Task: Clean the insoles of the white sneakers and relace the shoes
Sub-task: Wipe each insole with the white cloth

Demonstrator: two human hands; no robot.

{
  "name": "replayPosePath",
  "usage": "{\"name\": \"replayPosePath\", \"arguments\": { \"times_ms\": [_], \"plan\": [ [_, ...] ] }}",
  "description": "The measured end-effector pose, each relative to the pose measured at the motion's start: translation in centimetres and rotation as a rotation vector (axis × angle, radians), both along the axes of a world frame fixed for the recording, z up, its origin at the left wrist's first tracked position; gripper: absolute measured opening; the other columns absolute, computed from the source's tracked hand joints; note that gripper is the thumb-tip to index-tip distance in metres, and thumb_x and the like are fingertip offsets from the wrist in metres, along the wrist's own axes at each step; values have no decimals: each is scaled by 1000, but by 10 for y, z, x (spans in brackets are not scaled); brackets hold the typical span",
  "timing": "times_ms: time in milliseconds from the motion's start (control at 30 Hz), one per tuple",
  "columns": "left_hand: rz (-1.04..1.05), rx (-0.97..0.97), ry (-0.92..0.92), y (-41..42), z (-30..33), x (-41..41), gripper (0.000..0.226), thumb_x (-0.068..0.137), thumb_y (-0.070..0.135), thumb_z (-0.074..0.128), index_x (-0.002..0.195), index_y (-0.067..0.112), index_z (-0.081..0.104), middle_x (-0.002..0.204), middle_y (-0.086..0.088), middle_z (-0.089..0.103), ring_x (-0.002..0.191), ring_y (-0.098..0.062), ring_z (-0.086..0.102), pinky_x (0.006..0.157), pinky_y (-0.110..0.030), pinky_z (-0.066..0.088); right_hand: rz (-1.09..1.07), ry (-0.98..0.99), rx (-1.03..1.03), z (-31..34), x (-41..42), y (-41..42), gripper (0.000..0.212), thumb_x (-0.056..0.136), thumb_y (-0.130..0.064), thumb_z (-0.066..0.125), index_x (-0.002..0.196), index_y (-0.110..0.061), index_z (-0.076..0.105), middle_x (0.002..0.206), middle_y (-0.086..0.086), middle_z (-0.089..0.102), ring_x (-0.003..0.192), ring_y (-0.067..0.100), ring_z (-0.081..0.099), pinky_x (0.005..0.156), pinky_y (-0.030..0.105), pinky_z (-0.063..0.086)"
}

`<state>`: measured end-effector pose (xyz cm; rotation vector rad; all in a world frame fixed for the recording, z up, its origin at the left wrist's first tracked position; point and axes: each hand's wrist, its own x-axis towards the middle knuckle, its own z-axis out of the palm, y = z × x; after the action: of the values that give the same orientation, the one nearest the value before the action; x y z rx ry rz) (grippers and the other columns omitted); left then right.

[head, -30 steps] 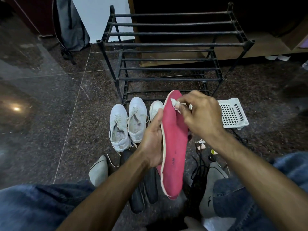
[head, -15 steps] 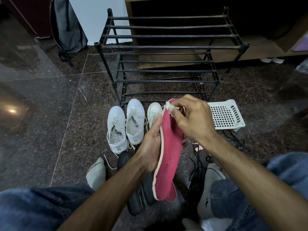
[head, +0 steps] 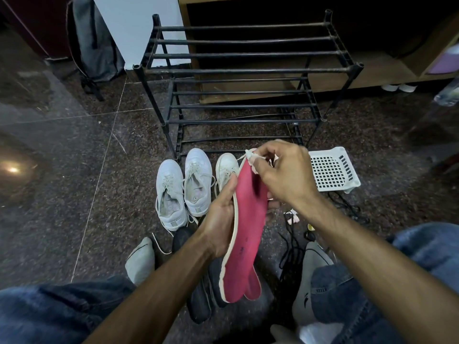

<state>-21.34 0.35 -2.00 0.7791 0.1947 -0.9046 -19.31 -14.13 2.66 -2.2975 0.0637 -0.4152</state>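
A: What's in the rack (head: 238, 70) and basket (head: 332, 170)?
B: Can't see anything. Both stand on the dark floor (head: 74, 194), three sneakers (head: 197, 182) just before the rack.
A: The insole (head: 248, 219)?
B: Upright; left hand (head: 221, 219) grips its edge, right hand (head: 285, 172) pinches a white rag (head: 250, 160) at the top.

The insole (head: 246, 234) is pink-red with a white edge. Beside it stand white sneakers (head: 185, 188) on a dark speckled floor (head: 74, 157). Behind the sneakers, the shoe rack (head: 243, 70) is black; the latticed basket (head: 331, 171) is white. The jeans (head: 409, 274) are blue.
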Motion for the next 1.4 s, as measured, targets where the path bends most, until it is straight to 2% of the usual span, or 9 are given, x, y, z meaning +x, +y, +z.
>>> {"name": "replayPosePath", "arguments": {
  "times_ms": [200,367,433,567,700,800,1000,1200,1400],
  "plan": [
    [75,-88,48,3,1,5,61,92,55,39,98,9,77,101,-11,73,93,-21,70,90,-35,54,247,94,37,0,-18,18,10,75,-28,65,73,-21,71,69,-11,65,60,10,58,60,38,52],
    [-26,-15,-26,0,-10,-2,67,88,65,46,117,9,70,112,-16,69,118,-33,52,119,-53,18,17,-32,-71,6,3,-6,9,78,-23,62,78,-19,69,79,-6,65,69,17,61,65,40,53],
    [-2,-32,0,1,-8,-1,62,91,61,42,109,10,74,105,-14,72,106,-30,60,117,-51,26,86,-10,-30,2,-1,-5,10,76,-24,62,78,-18,70,80,-6,66,68,13,60,65,38,53],
    [101,-128,64,2,5,4,50,88,47,47,95,6,75,90,-12,73,85,-20,70,85,-31,54,301,13,-35,-1,-21,18,12,79,-25,63,78,-18,71,73,-10,61,59,4,49,59,30,44],
    [29,-60,-7,-2,5,0,58,93,55,40,116,11,69,108,-13,70,100,-24,65,101,-42,42,91,-100,-124,5,-3,3,13,79,-28,57,78,-20,67,78,-9,60,65,13,54,60,37,50],
    [-18,-46,-9,-3,1,-4,62,92,57,37,113,10,72,107,-13,70,100,-24,64,111,-47,33,-3,-95,-24,3,4,-9,8,80,-25,60,78,-21,67,79,-8,63,56,1,47,56,37,48],
    [28,-59,56,13,7,9,53,83,56,51,93,11,76,86,-8,72,82,-19,68,84,-32,50,351,-39,-124,-4,-28,22,14,82,-24,59,85,-19,71,75,-11,56,57,1,41,57,26,38],
    [-19,-37,-14,3,3,-1,61,96,55,35,119,10,69,109,-14,68,104,-27,58,117,-51,23,27,-115,-151,4,3,-9,12,82,-24,59,82,-17,69,82,-6,63,64,13,53,62,37,51],
    [27,-25,50,14,7,9,55,83,57,50,96,10,75,86,-9,71,81,-20,67,83,-33,51,375,-44,-107,-9,-25,18,11,83,-24,63,85,-17,71,75,-8,60,57,4,46,54,31,42]
  ]
}}
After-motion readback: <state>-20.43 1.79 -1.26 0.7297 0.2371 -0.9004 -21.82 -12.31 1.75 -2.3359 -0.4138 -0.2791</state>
